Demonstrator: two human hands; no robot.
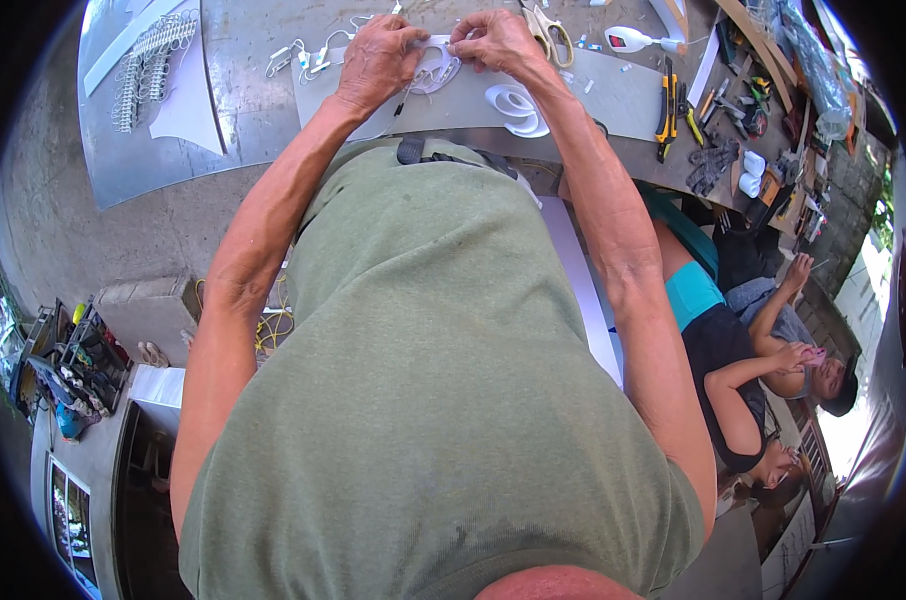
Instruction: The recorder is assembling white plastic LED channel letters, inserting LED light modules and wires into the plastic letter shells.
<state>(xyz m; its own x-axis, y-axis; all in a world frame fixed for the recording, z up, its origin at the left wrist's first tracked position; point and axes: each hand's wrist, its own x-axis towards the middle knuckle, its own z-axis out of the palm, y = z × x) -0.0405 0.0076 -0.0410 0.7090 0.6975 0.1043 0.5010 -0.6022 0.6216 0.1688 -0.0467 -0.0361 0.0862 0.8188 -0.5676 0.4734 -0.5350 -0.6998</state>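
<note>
At the table's far side, my left hand (381, 62) and my right hand (495, 42) face each other across a white, open, curved piece (435, 72), like a hollow letter shape. The fingers of both hands are pinched at its far edge, on a white strip that spans between them. A thin cable with a dark connector runs from near my left hand toward my waist. Small white modules on a wire (319, 66) lie left of that hand. Near my right forearm rests a second white curved piece (518, 108).
Scissors (545, 32), a white glue bottle (633, 40) and a yellow-black utility knife (666, 110) lie to the right. Further right are a dark glove (713, 165) and assorted tools. Coiled module wire (153, 65) lies at far left. Two people sit at right; one holds a pink phone (816, 356).
</note>
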